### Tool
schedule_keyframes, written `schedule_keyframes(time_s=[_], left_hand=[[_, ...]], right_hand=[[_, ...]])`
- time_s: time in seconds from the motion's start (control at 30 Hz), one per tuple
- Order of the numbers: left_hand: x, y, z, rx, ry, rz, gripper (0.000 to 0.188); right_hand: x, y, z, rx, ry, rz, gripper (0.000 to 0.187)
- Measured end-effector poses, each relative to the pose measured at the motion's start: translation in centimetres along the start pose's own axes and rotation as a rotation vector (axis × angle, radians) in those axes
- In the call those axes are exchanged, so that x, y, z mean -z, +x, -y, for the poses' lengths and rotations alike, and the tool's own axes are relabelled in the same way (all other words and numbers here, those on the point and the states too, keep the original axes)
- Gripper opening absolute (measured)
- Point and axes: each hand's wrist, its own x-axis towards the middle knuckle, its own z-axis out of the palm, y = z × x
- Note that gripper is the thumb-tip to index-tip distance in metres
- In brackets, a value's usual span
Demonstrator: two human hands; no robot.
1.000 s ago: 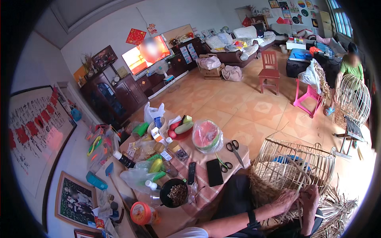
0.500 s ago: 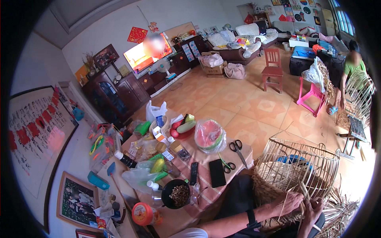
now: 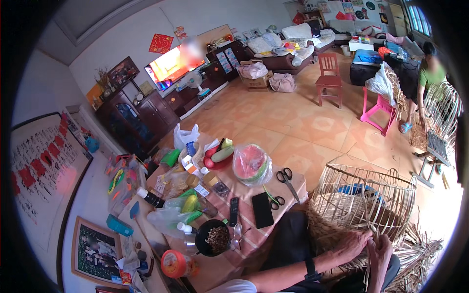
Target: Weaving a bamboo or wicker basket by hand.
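A half-woven basket (image 3: 337, 215) leans by my knees, with a braided straw band below and bare upright ribs on its far side. My left hand (image 3: 352, 245), a black band round its wrist, is closed at the basket's near edge on a strand of dry straw. Close against it, my right hand (image 3: 378, 254) pinches the same straw, its fingers together. A thin end of the strand hangs below my hands. The fingertips partly hide the spot being gripped. Loose dry straw (image 3: 415, 261) lies in a heap to the right.
On the table to the left are scissors (image 3: 288, 184), a black phone (image 3: 263, 210), a remote (image 3: 234, 211), a black bowl (image 3: 212, 238) and a wrapped watermelon half (image 3: 252, 163). Another person (image 3: 430, 73) works on a basket at far right, near a pink stool (image 3: 378, 112).
My hands have drawn closer together at the basket edge, and the upright strand near them now sits lower. The whole view has shifted slightly.
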Motion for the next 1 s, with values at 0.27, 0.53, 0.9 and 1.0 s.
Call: schedule_keyframes(time_s=[0.27, 0.53, 0.9, 1.0], left_hand=[[-0.2, 0.5, 0.4, 0.034, -0.055, 0.07, 0.024], [1.3, 0.8, -0.4, 0.099, -0.046, 0.045, 0.028], [0.1, 0.8, -0.4, 0.055, 0.02, -0.044, 0.031], [0.0, 1.1, -0.9, 0.03, 0.013, -0.064, 0.03]], right_hand=[[1.1, -0.2, -5.8, -0.334, 1.085, -0.291, 0.023], [2.8, 2.2, -7.8, -0.203, 0.599, -0.282, 0.025], [0.5, 2.0, -6.2, 0.036, 0.091, -0.256, 0.023], [1.9, 3.1, -6.2, 0.086, -0.171, -0.152, 0.021]])
